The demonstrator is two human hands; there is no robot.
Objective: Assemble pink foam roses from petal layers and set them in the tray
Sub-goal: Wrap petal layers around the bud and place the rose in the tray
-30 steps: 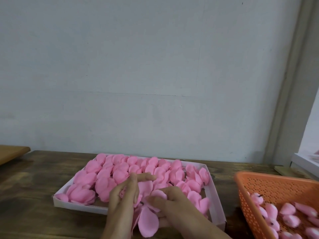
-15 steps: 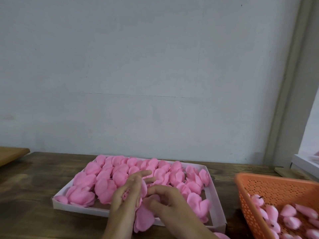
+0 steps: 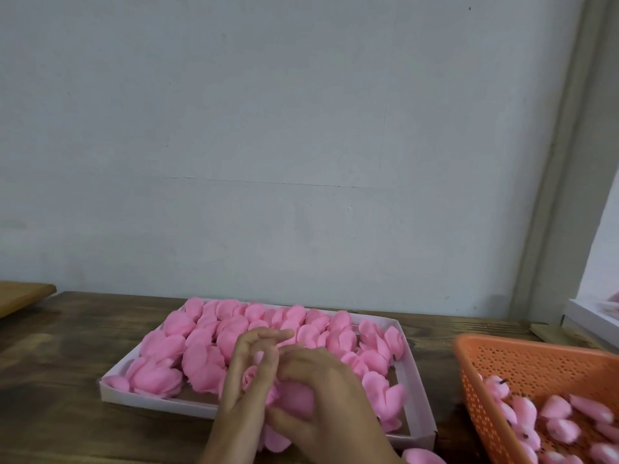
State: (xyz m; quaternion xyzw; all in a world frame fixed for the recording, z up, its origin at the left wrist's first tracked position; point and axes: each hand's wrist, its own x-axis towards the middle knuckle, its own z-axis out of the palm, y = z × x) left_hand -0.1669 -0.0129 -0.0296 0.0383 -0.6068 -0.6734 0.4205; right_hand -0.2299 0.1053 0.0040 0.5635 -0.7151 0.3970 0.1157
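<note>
Progress: tray (image 3: 150,401) mostly filled with pink roses (image 3: 204,363). Grip: left hand (image 3: 241,396) and right hand (image 3: 328,393) both hold one unfinished rose (image 3: 250,379); buds (image 3: 552,408) lie in orange basket (image 3: 536,360).

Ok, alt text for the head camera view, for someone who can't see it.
The left hand and right hand hold a pink foam rose over a white tray of pink roses on a wooden table. An orange basket of buds sits to the right.

The left hand (image 3: 248,373) and right hand (image 3: 330,396) grip a pink rose (image 3: 296,396) over the near edge of the white tray (image 3: 150,400). An orange basket (image 3: 536,356) of buds (image 3: 556,406) sits at four o'clock on the wooden surface (image 3: 67,363).
</note>
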